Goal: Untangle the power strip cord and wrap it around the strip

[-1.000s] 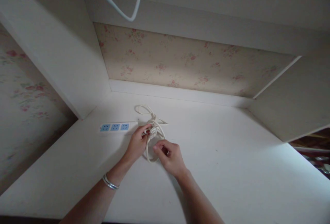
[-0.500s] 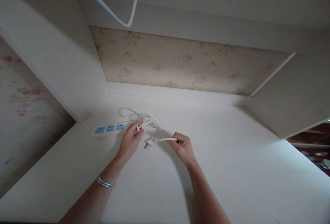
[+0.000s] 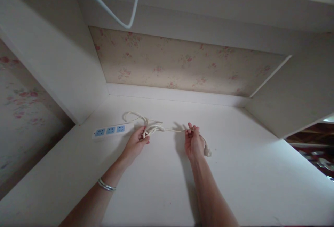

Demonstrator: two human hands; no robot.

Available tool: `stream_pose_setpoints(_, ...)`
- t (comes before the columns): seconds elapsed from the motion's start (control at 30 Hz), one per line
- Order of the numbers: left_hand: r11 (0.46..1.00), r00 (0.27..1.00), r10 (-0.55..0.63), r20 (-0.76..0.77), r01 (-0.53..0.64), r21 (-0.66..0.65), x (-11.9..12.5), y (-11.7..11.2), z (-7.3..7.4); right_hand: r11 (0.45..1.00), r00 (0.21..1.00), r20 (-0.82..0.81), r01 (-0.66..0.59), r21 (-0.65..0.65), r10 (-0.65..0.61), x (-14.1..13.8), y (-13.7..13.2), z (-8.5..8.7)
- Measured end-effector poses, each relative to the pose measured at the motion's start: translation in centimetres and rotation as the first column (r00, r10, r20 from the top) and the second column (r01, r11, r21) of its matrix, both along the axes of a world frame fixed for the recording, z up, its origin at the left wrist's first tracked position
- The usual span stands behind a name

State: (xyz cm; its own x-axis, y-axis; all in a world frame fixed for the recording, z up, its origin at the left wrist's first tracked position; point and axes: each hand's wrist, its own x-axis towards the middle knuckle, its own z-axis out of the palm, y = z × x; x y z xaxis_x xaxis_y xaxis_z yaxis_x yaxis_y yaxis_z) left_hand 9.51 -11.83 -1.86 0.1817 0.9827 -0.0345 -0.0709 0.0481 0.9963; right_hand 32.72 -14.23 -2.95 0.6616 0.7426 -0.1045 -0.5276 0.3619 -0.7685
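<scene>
A white power strip (image 3: 109, 131) with blue sockets lies on the white desktop, left of my hands. Its cord (image 3: 155, 128) is bunched in loose loops, and my left hand (image 3: 137, 140) is closed around the near side of that bundle. From the bundle a single stretch of cord runs right to my right hand (image 3: 194, 141), which pinches it with the palm turned up. The plug (image 3: 207, 151) dangles from the cord's end, just right of my right wrist. A silver bangle (image 3: 106, 185) circles my left wrist.
The desktop (image 3: 153, 185) is walled by white side panels (image 3: 294, 91) left and right. Floral wallpaper (image 3: 169, 63) covers the back, under a white shelf (image 3: 208, 14). A pale bent rod or cable (image 3: 127, 25) hangs down at the top left.
My right hand has turned palm up and drawn the cord to the right. The plug has swung from between my hands to the right of my right hand. The left hand keeps its hold.
</scene>
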Motion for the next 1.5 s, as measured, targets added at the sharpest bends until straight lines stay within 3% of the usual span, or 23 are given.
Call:
stream_pose_setpoints(0.1,0.997,0.996,-0.072,-0.056,0.073,0.009,0.0,-0.2,-0.1,1.0,1.0,0.01,-0.012,0.009,0.012,0.1,0.1,-0.2)
stream_pose_setpoints(0.2,0.988,0.983,-0.055,-0.176,0.079,0.134,-0.3,0.1,-0.6,0.999,0.999,0.02,-0.043,-0.016,0.043,-0.2,0.3,-0.3)
stream_pose_setpoints(0.37,0.882,0.92,0.008,-0.391,0.178,0.436,-0.8,0.6,-1.2,0.994,1.0,-0.012,0.026,-0.111,-0.027,-0.6,0.5,-0.8)
stream_pose_setpoints(0.57,0.854,0.898,0.012,-0.439,0.22,0.472,-0.9,0.6,-1.8,0.98,0.995,-0.028,-0.104,-0.17,0.101,-1.1,0.2,-1.2)
stream_pose_setpoints(0.73,0.838,0.916,0.048,-0.398,0.179,0.515,-0.8,0.6,-1.8,0.971,0.991,-0.029,-0.136,-0.198,0.133,-1.3,0.1,-1.0)
stream_pose_setpoints(1.0,0.917,0.978,0.06,-0.199,0.024,0.398,-0.6,0.4,-1.1,0.957,0.964,0.13,-0.204,-0.204,0.233,-1.9,-0.5,0.3)
stream_pose_setpoints(1.27,0.96,0.996,0.004,-0.088,0.021,0.279,-0.1,0.1,-1.1,0.985,0.989,0.018,-0.147,-0.094,0.149,-1.4,-0.6,0.9)
stream_pose_setpoints(1.5,0.979,1.0,0.01,0.002,-0.01,0.204,0.1,-0.2,-0.3,0.967,0.972,-0.021,-0.234,-0.103,0.233,-1.6,-0.7,1.0)
